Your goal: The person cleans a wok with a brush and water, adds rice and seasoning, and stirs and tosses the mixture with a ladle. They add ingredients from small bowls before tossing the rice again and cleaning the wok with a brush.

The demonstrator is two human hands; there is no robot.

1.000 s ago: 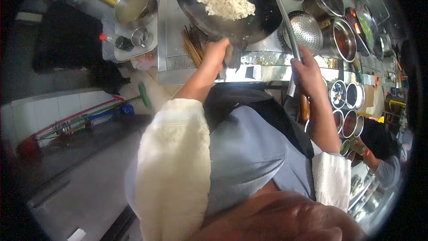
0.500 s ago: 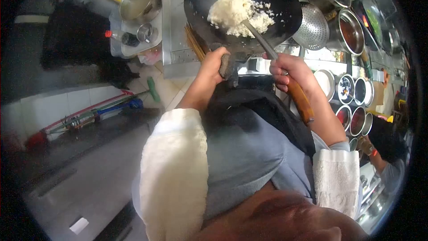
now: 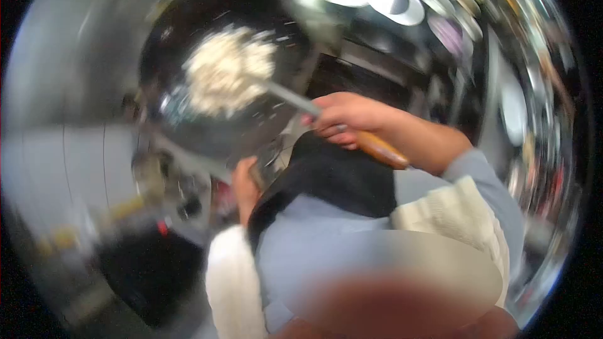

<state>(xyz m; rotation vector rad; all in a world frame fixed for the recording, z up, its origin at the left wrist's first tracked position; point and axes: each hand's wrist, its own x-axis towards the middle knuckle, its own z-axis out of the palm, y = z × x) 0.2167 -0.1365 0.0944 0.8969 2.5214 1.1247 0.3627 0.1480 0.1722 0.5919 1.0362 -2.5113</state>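
A black wok [image 3: 217, 135] is at upper left, with a heap of white rice [image 3: 223, 75] inside it. My right hand [image 3: 345, 116] is closed around a long-handled metal wok utensil [image 3: 292, 97] with a wooden grip [image 3: 381, 149]. The utensil's head is buried in the rice, so its shape is hidden. At the near side of the wok, my left hand [image 3: 245, 182] is closed round the wok's handle [image 3: 257, 177], most of which the fingers cover. Motion smears the picture.
Several white bowls or plates [image 3: 396, 1] stand at the upper right. A tiled wall [image 3: 85, 157] is on the left. Below it are a blurred bottle with a red cap [image 3: 162, 228] and a dark block-like shape [image 3: 147, 270].
The view has swung round, so the wok appears further left and lower. Both hands keep their holds. The rice remains in the wok, with the utensil's end still in it.
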